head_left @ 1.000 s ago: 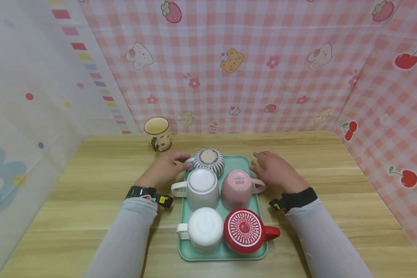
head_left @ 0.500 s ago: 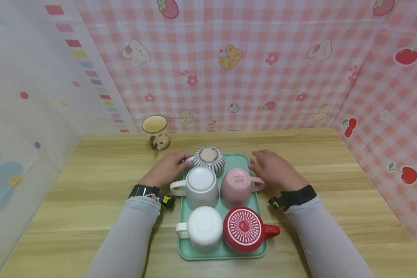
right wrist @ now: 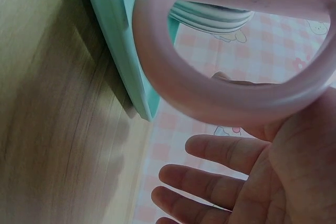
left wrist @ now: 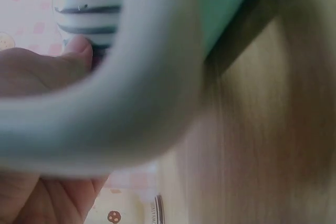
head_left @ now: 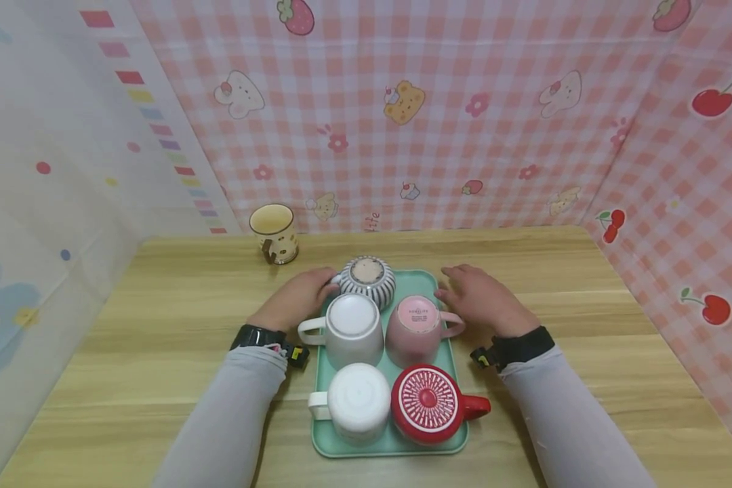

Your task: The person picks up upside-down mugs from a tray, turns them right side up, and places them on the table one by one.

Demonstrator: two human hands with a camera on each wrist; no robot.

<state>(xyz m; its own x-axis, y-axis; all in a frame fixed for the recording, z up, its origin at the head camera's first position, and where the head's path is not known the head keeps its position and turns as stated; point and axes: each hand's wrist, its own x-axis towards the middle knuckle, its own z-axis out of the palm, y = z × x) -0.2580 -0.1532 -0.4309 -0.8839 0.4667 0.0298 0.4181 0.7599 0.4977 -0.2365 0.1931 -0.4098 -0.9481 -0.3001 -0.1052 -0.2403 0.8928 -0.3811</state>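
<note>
A mint-green tray (head_left: pixel 411 280) bears several upside-down mugs. At its far left corner, my left hand (head_left: pixel 299 296) pinches the handle of a striped mug (head_left: pixel 378 285); in the left wrist view the thumb (left wrist: pixel 68 61) lies at the striped wall, while a pale mug's handle (left wrist: pixel 163 87) covers much of the hand. My right hand (head_left: pixel 484 303) is beside the tray's far right, near the pink mug (head_left: pixel 410 339). Its fingers (right wrist: pixel 210 182) are spread and hold nothing, partly behind the pink handle (right wrist: pixel 173 95) in the right wrist view.
On the tray also stand a pale mug (head_left: pixel 356 342), a white mug (head_left: pixel 360 410) and a red mug (head_left: pixel 428 407), handles jutting over the sides. A yellow mug (head_left: pixel 280 240) stands upright on the wooden table (head_left: pixel 158 325) near the checked backdrop (head_left: pixel 451 142).
My left hand has shifted slightly right, its fingers drawing in around the striped mug's handle. The right hand stays beside the tray. The head view has tilted slightly.
</note>
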